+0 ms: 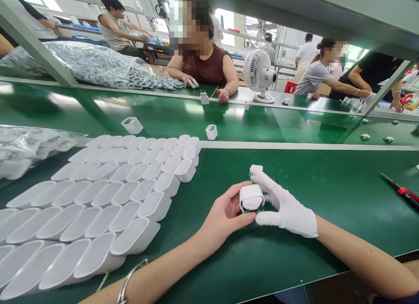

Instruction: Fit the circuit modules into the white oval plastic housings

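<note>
My bare left hand (222, 210) grips a white plastic charger housing (251, 197) from its left side, with the thumb along the near edge. Green circuit board (260, 211) and dark components show at the housing's lower edge. My right hand (290, 210), in a white glove, closes on the right side of the same piece, its thumb against the board. Its index finger reaches out past the housing; a small bit of green shows by that fingertip, too small to name. To the left stand rows of open white plastic shells (153, 205).
Two white charger pieces (211, 132) sit on the green conveyor (288, 131). Red-handled pliers (401, 190) lie at the right. Plastic bags of parts (98, 66) are at the left. A white fan (258, 74) and a co-worker (209, 61) are across the line; small circuit boards (365, 137) lie right.
</note>
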The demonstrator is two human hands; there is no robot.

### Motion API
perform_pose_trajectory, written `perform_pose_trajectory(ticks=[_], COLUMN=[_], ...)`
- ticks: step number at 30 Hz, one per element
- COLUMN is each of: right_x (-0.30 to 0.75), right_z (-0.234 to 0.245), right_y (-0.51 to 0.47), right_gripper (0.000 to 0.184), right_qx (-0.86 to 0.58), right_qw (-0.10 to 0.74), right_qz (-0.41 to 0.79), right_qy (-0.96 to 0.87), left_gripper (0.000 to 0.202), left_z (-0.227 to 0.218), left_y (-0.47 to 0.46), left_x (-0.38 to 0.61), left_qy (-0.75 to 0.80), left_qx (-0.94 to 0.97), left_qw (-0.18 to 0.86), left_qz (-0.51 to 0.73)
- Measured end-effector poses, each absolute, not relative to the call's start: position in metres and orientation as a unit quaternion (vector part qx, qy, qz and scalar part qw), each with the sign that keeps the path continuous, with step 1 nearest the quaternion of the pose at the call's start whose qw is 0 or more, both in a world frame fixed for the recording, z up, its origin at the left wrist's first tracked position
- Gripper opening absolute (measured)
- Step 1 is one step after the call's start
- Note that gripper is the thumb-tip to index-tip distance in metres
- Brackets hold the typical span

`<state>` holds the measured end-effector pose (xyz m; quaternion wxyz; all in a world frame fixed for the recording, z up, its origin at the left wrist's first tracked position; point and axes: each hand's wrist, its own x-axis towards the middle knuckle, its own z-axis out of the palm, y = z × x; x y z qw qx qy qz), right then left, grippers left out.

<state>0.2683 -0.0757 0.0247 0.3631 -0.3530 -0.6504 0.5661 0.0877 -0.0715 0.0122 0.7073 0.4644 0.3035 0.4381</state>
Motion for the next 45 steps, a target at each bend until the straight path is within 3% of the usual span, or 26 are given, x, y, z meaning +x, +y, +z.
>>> perform_pose_trajectory(ticks=[5,11,17,23,26,28,32,34,37,40,42,45], right_x=[0.263,0.255,0.259,0.251,0.254,0.263,0.291,0.304,0.315,0.313,0.307,0.296], right_z=[0.028,0.032,0.027,0.024,0.029,0.035,0.047,0.049,0.043,0.035,0.035,0.040], right_y=[-0.074,-0.076,-0.072,-0.077,-0.074,-0.069,-0.058,-0.054,-0.050,-0.046,-0.043,-0.043], right_gripper=[0.070,0.040,0.039,0.037,0.036,0.040,0.032,0.029,0.024,0.017,0.015,0.017], right_qx=[-0.391,-0.451,-0.487,-0.494,-0.481,-0.491,-0.630,-0.688,-0.698,-0.652,-0.587,-0.453], right_qw=[0.373,0.395,0.398,0.423,0.368,0.328,0.305,0.232,0.142,0.163,0.274,0.494], right_qz=[0.665,0.616,0.598,0.597,0.606,0.552,0.165,0.102,0.237,0.430,0.537,0.602], right_qy=[-0.515,-0.512,-0.497,-0.469,-0.515,-0.588,-0.695,-0.680,-0.660,-0.603,-0.540,-0.435], left_gripper=[0.057,0.043,0.040,0.044,0.041,0.038,0.035,0.035,0.033,0.032,0.033,0.034], left_z=[0.017,0.020,0.022,0.016,0.016,0.018,0.021,0.022,0.021,0.019,0.018,0.018], left_y=[-0.069,-0.069,-0.067,-0.067,-0.067,-0.067,-0.064,-0.063,-0.061,-0.060,-0.059,-0.059], left_x=[0.088,0.088,0.088,0.086,0.086,0.087,0.087,0.087,0.086,0.085,0.084,0.084], left_qy=[0.328,0.399,0.366,0.408,0.415,0.418,0.443,0.456,0.468,0.469,0.471,0.476], left_qx=[0.459,0.447,0.428,0.441,0.436,0.425,0.385,0.364,0.339,0.315,0.298,0.292], left_qw=[0.710,0.698,0.737,0.714,0.712,0.709,0.698,0.696,0.700,0.714,0.720,0.723], left_qz=[0.422,0.392,0.372,0.359,0.362,0.376,0.410,0.418,0.419,0.414,0.412,0.407])
